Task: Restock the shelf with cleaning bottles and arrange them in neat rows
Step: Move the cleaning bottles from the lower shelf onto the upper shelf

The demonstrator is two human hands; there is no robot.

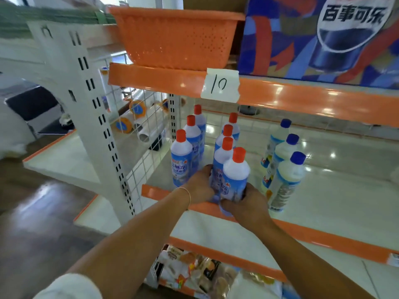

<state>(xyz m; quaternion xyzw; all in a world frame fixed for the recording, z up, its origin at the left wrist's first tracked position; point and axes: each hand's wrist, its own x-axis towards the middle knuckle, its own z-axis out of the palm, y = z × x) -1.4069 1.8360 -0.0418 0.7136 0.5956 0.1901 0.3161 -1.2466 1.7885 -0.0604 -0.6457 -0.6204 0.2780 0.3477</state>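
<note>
In the head view, both hands meet at the near edge of the middle shelf [336, 197], a white board with an orange front lip. The right hand [244, 203] wraps the base of the nearest red-capped bottle [235, 175], thumb and fingers curled round its lower body; the bottle stands upright at the very front of the shelf, its foot at the orange lip. The left hand [199, 186] lies against the left side of the same bottle and the one just behind it, fingers together and bent round the labels; how far they reach behind is hidden. A thin bracelet [186, 194] circles the left wrist.

Behind the held bottle three more red-capped bottles run back in a row [226, 137]. To the left stands a second row of three red-capped bottles [182, 160], also running front to back. To the right, well apart, is a row of three blue-capped bottles [285, 169], slightly tilted in the wide-angle picture.

On the shelf above sits an orange perforated basket [177, 37], beside a blue Pepsi carton [323, 39]. A paper tag marked "10" [220, 85] is stuck on that shelf's orange edge. Below, packaged snacks [194, 270] fill the lowest level. Behind the wire mesh at far left lie rolls of film [138, 124].
</note>
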